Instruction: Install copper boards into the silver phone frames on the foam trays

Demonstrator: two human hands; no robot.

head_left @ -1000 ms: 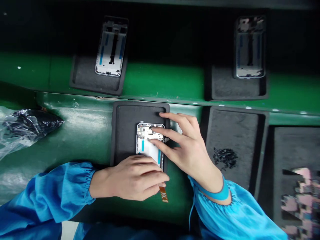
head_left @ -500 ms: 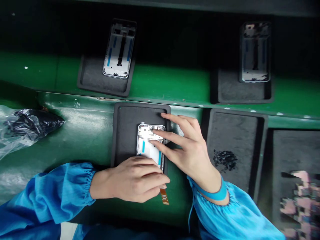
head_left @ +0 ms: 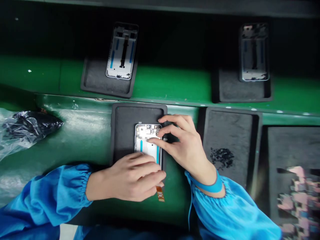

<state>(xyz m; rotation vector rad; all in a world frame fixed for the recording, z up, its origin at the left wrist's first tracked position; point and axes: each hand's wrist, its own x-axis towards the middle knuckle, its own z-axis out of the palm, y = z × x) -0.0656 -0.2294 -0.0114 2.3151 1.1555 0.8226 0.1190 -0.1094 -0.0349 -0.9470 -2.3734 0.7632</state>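
A phone frame (head_left: 147,146) with a white inner face, blue strips and a circuit board (head_left: 146,131) at its top lies on the black tray (head_left: 125,130) in front of me. My left hand (head_left: 132,178) is curled over the frame's lower part, gripping it and hiding that end. From under those fingers sticks an orange flex cable (head_left: 160,194). At the frame's upper right, my right hand (head_left: 183,141) has its fingers apart. Its thumb tip lies over the frame just below the board, and the index tip is at the right edge.
Two more phone frames (head_left: 121,51) (head_left: 254,53) rest on small black trays on the raised shelf. To the right, a tray (head_left: 231,130) holds small black pieces, and another tray (head_left: 285,143) holds several pinkish parts. A plastic bag (head_left: 32,125) with dark contents lies left.
The fingers of my right hand have drawn back a little toward the frame's right edge and curled more. My left hand keeps its place on the frame; the view has shifted slightly.
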